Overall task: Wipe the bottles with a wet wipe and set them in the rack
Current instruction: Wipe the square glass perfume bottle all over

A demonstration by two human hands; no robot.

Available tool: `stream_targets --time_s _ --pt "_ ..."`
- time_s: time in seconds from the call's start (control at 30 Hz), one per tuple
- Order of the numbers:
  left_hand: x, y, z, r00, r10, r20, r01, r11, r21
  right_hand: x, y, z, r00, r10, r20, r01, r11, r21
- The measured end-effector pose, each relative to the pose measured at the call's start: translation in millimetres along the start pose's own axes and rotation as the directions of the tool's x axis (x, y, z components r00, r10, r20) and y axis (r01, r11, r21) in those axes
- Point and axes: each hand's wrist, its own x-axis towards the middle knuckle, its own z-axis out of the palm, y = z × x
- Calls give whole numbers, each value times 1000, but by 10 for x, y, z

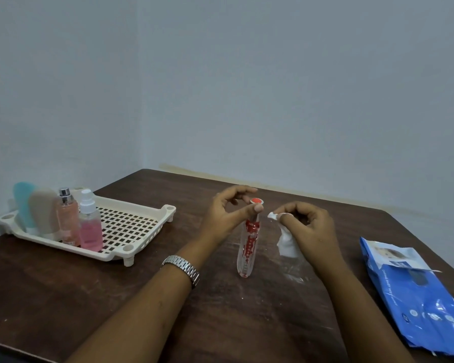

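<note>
Now, the wiping step, judging by the layout. A slim bottle stands on the table, well to the right of the rack and roughly upright. The left hand pinches it at the neck, just under the red cap, thumb in front and fingers curled behind. The right hand sits further right of the rack and grips a bunched wet wipe. A corner of the wipe pokes toward the bottle but is not seen touching it.

Next move, likely: bring the wipe onto the body and rub down its length, then carry the bottle left to the rack.

Bottle: clear, narrow, rounded base, red print. Probably slick once wet, and tippy. Wipe: soft, white, crumpled. Rack: cream plastic, gridded floor, short legs.

Four bottles already stand at the rack's left end, two matte tubes and two clear sprays. A blue glossy wipe packet lies far right of the rack.
</note>
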Motion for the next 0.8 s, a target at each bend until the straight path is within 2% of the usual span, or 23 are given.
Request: stream_targets --time_s 0.13,0.27,0.33,0.53,0.8 --pt "-18 0 -6 1000 -27 7 27 1000 -2 -12 31 64 998 -23 -52 19 997 -75" --pt "-23 20 -68 992 -42 116 7 959 283 -1 85 76 993 -10 -119 3 998 -64" --pt "-10 56 -106 988 -56 145 3 939 343 -7 115 82 990 -11 -139 1 998 -68" --pt "18 136 -208 962 -159 221 65 922 381 -18 116 176 969 -79 -233 59 994 -92" --pt "25 222 -294 953 -204 223 99 908 408 -22 95 265 958 -167 -233 136 980 -144"
